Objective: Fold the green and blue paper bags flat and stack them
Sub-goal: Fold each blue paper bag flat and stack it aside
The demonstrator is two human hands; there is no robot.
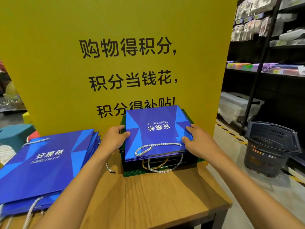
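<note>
OK, you've got the flat blue bag [153,129] on top of the stack. The stack sits at the back of the table [165,195], right up against the yellow board [66,63]. Your left hand [115,138] pinches the bag's left edge, thumb on top, fingers curled at the side. Your right hand [196,142] does the same on the right edge, thumb near the front corner.

Both grips are on the edges only, so if you press harder w/ one side, the bag prob. skews and won't line up w/ the blue ones under it. The green bags [132,174] below look fanned out, esp. at the front, so the base isn't square. A shove fwd or sideways could slide the whole stack.

Watch the rope handles [158,144]: a white one lies on the bag face by your right thumb and others dangle over the front. A finger catching one would drag the top bag off.

Also, the second blue pile [44,162] lies close to your left forearm, so an elbow swing may knock it.
</note>
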